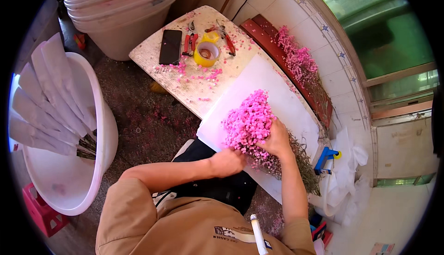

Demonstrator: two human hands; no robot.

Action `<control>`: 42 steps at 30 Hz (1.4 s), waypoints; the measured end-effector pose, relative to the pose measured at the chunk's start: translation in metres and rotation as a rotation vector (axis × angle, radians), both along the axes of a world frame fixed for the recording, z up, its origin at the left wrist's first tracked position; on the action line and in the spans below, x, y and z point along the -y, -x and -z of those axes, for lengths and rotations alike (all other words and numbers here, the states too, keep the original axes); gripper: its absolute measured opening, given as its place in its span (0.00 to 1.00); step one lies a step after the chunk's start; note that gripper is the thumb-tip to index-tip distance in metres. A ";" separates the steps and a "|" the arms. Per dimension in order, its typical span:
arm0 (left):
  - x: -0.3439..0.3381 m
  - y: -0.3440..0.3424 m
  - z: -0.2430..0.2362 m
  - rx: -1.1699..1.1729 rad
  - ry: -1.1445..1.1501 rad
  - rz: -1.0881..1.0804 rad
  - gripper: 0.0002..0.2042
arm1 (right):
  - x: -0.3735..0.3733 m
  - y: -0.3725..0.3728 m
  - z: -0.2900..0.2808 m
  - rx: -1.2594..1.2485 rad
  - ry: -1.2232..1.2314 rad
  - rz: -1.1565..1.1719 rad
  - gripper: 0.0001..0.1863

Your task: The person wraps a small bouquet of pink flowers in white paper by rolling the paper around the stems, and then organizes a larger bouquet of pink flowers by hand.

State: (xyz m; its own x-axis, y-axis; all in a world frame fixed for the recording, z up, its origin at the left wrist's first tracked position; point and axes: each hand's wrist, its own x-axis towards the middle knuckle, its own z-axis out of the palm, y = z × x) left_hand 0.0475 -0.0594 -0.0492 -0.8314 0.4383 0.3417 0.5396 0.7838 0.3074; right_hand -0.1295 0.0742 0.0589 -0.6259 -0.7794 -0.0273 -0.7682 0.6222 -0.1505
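A full bunch of pink flowers [249,121] lies over a white paper sheet [296,102], its blooms toward the middle and its thin brownish stems spread to the lower right. My right hand [277,139] is wrapped round the bunch just below the blooms, from the right side. At the lower left edge of the blooms is my left hand [228,162], its fingers curled in against the flowers. Its fingertips are partly hidden, so I cannot tell what they pinch.
On the worktable [152,51] lie a black phone [170,47], red-handled pruners [190,40], pliers [226,37] and yellow tape [206,54]. More pink flowers [296,54] rest along the wall. A white tub [108,139] holds paper-wrapped bundles. A blue tape dispenser [326,160] sits right.
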 end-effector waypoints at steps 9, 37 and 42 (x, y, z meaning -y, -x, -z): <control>0.023 -0.003 0.006 0.016 -0.120 -0.035 0.09 | 0.031 0.006 -0.023 0.197 0.102 0.019 0.43; 0.102 0.039 -0.068 -0.505 0.165 0.033 0.18 | 0.046 0.063 0.022 0.645 0.418 -0.132 0.40; 0.087 0.053 -0.114 -0.331 0.125 0.236 0.13 | 0.039 0.030 0.019 0.784 0.204 -0.241 0.23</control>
